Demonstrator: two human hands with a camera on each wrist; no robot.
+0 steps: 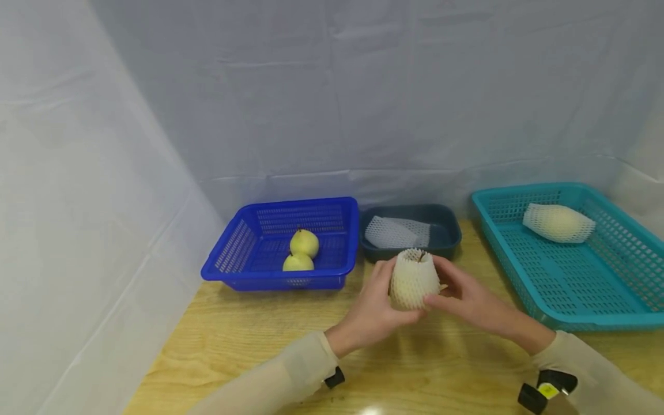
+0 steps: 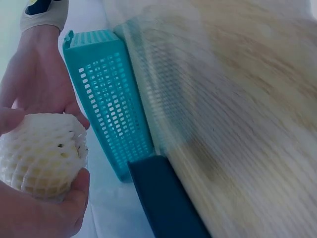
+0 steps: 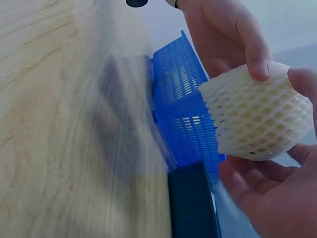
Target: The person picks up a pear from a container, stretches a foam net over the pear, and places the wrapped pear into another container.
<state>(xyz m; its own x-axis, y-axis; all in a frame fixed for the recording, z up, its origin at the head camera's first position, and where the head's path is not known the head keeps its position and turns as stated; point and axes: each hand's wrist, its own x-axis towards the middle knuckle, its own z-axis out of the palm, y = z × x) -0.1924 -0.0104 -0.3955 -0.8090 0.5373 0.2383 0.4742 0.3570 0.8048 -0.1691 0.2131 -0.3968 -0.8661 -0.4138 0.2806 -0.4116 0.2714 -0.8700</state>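
Observation:
Above the wooden table, both hands hold a pear in a white foam net sleeve (image 1: 413, 282). The left hand (image 1: 370, 308) grips its left side, thumb underneath at the front. On the right, the right hand (image 1: 472, 297) pinches it between thumb and fingers. At the top, the net's mouth stands open, and a dark stem shows inside. The right wrist view shows the net (image 3: 257, 111) stretched over the pale fruit, with fingers of both hands on it. In the left wrist view the netted pear (image 2: 42, 153) sits between the two hands.
A blue basket (image 1: 280, 275) at the left holds two bare pears (image 1: 304, 244). Behind the hands, a dark tray (image 1: 447, 236) contains flat foam nets (image 1: 389, 232). At the right, a teal basket (image 1: 550, 282) has one netted pear (image 1: 560, 223). White sheeting (image 1: 363, 104) hangs behind.

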